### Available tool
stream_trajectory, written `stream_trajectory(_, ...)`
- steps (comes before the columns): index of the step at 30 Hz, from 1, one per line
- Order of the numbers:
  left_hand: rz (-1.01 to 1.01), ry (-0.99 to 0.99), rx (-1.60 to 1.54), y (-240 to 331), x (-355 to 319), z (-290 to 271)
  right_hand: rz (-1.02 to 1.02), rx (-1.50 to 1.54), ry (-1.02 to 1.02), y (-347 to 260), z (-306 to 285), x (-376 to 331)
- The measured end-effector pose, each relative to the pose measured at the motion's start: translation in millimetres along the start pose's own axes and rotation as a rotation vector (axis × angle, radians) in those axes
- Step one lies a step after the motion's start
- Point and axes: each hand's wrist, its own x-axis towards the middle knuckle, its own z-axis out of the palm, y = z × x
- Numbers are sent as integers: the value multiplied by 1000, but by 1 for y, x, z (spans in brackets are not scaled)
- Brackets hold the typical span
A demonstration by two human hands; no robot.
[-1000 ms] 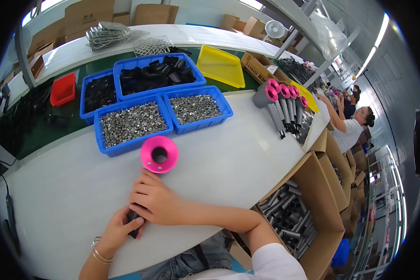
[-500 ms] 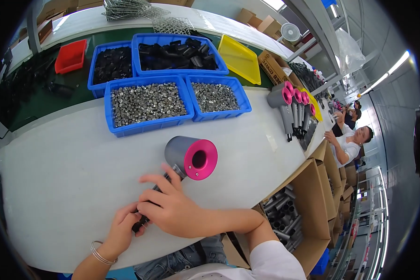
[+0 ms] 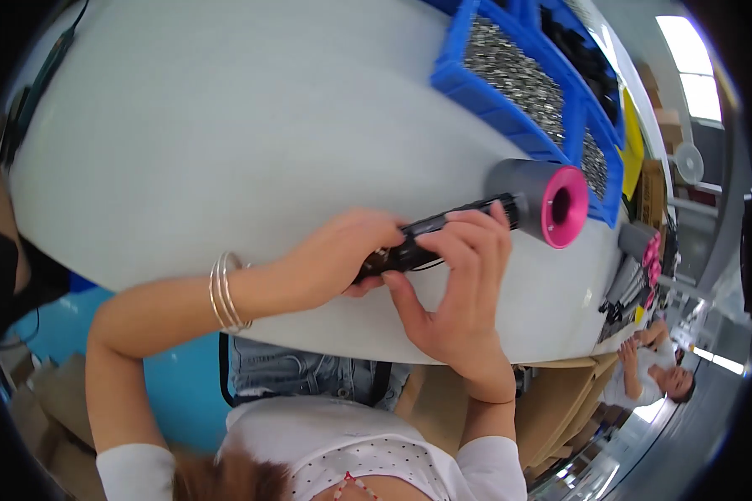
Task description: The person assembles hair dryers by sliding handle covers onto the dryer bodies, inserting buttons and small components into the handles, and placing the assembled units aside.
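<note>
A hair dryer [image 3: 514, 179] with a grey round head and a pink ring lies tilted over the white table, its head toward the far right. Its handle is bare black, with a thin wire showing along it. My left hand [image 3: 338, 250], with bangles at the wrist, is closed on the lower end of the handle; its fingertips are partly hidden. Over the handle from the right comes my right hand [image 3: 468, 292], thumb at the low end and fingers bent on the black part near the head.
Just beyond the dryer stand blue bins [image 3: 510, 113] of small metal pieces and black parts. Several pink-and-grey dryers [image 3: 635, 267] lie at the table's right. Cardboard boxes [image 3: 560, 405] stand below the right edge. A co-worker [image 3: 647, 371] sits farther right. A dark corded tool [image 3: 38, 92] lies far left.
The view has swung round, so the bins now appear at the upper right. My left hand has moved up the handle, and my right hand now holds it from the right side.
</note>
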Motion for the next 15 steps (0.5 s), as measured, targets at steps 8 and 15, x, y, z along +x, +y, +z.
stream_trajectory(8,-5,-29,-30,-10,-4,2,-7,-54,-30,-4,6,-6)
stream_trajectory(15,-9,-76,-28,-8,-5,-1,2,-51,26,-7,11,-10)
